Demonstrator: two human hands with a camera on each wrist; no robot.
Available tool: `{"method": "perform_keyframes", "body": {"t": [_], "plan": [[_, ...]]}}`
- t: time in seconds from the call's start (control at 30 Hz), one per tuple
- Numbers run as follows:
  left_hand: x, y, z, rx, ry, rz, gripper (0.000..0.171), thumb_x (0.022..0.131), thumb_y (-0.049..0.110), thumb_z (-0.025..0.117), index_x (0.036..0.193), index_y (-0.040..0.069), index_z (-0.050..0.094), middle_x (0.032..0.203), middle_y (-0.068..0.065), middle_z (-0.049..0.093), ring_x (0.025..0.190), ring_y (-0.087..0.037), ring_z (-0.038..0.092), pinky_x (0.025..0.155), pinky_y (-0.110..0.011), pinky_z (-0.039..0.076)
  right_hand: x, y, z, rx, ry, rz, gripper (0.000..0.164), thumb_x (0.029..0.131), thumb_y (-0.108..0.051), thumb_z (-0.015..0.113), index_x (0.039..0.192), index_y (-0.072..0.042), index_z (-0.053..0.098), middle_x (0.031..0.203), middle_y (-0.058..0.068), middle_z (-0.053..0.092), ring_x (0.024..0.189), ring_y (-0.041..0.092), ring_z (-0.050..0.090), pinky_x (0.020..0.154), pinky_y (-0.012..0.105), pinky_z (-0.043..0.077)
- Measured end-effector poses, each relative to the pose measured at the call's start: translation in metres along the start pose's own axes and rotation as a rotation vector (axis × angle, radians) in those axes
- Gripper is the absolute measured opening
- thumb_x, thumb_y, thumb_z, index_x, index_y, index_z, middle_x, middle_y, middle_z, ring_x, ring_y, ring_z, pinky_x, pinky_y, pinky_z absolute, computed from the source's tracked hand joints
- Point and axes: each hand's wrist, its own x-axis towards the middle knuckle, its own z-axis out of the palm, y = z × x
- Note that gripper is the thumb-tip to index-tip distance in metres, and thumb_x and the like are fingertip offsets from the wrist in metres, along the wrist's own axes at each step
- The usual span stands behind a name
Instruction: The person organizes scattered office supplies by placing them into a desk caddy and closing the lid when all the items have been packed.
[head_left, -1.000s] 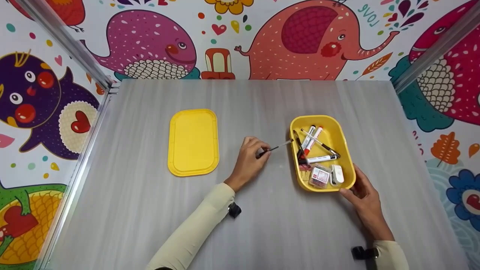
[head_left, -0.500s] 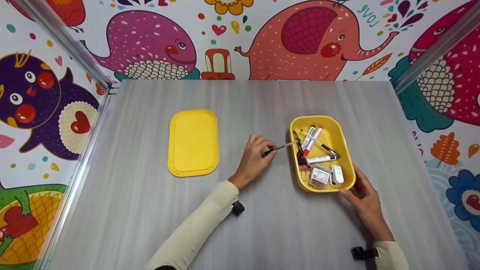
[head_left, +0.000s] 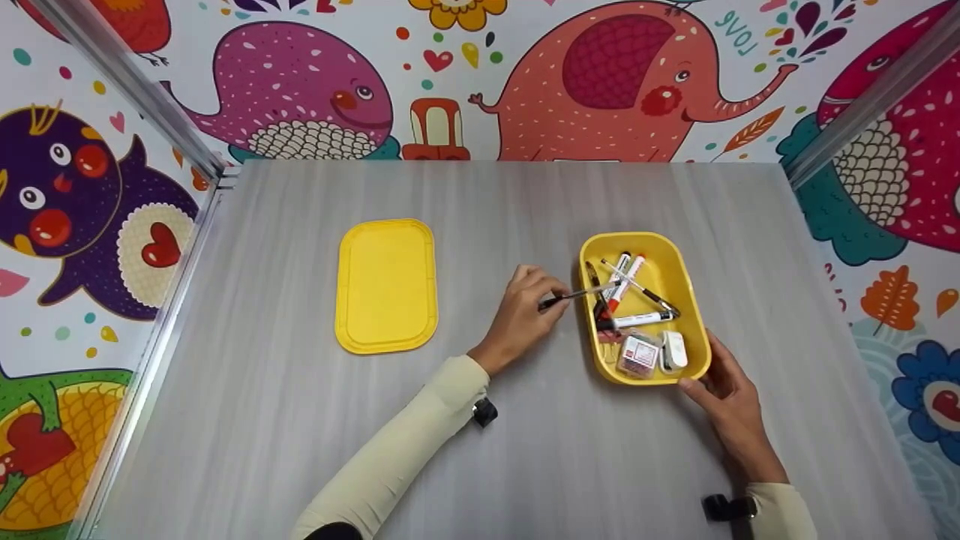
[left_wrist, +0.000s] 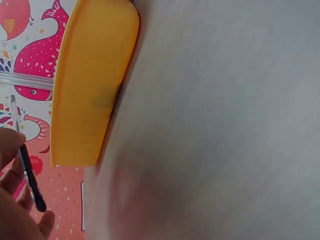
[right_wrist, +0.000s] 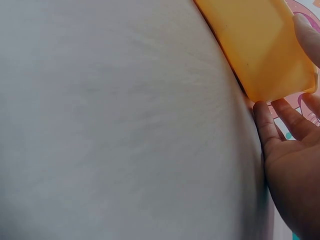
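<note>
My left hand [head_left: 529,311] pinches a clear-barrelled pen with a black grip [head_left: 555,302] between thumb and fingers. The pen's clear end reaches over the left rim of a yellow bin [head_left: 684,262]. In the left wrist view the pen [left_wrist: 30,175] is held above the table, beside the bin's wall [left_wrist: 95,85]. My right hand [head_left: 731,401] holds the bin's near right corner, thumb at the front and fingers along the side. Inside the bin lie several markers and pens, including a white marker [head_left: 643,319], a small clear box with a label [head_left: 639,354] and a white object [head_left: 673,351].
A yellow lid [head_left: 386,285] lies flat on the grey table [head_left: 495,210], left of my left hand. Printed cartoon walls and metal frame posts [head_left: 142,90] border the table at the back and sides.
My left hand has moved right and slightly away from me with the pen, whose end has passed from the bin's left rim to over its inside. Right hand and bin have stayed put.
</note>
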Motion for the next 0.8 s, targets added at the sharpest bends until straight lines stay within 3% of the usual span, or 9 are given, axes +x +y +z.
{"method": "perform_keyframes", "body": {"t": [0.53, 0.8], "plan": [[0.008, 0.005, 0.006, 0.039, -0.071, 0.059, 0.007, 0.100, 0.010, 0.082, 0.107, 0.008, 0.081, 0.107, -0.005, 0.076, 0.115, -0.026, 0.059, 0.107, -0.040, 0.049, -0.001, -0.001, 0.000, -0.035, 0.005, 0.032, 0.085, 0.102, -0.002, 0.078, 0.174, -0.018, 0.035, 0.175, 0.011, 0.039, 0.148, 0.002, 0.047, 0.111, 0.011, 0.043], [0.014, 0.009, 0.008, 0.079, -0.097, 0.096, 0.009, 0.100, 0.012, 0.083, 0.109, 0.009, 0.081, 0.109, -0.003, 0.075, 0.117, -0.024, 0.059, 0.104, -0.042, 0.049, 0.000, -0.003, 0.001, -0.032, 0.001, 0.037, 0.085, 0.102, -0.004, 0.078, 0.174, -0.018, 0.034, 0.176, 0.013, 0.037, 0.149, 0.002, 0.046, 0.111, 0.011, 0.042]]}}
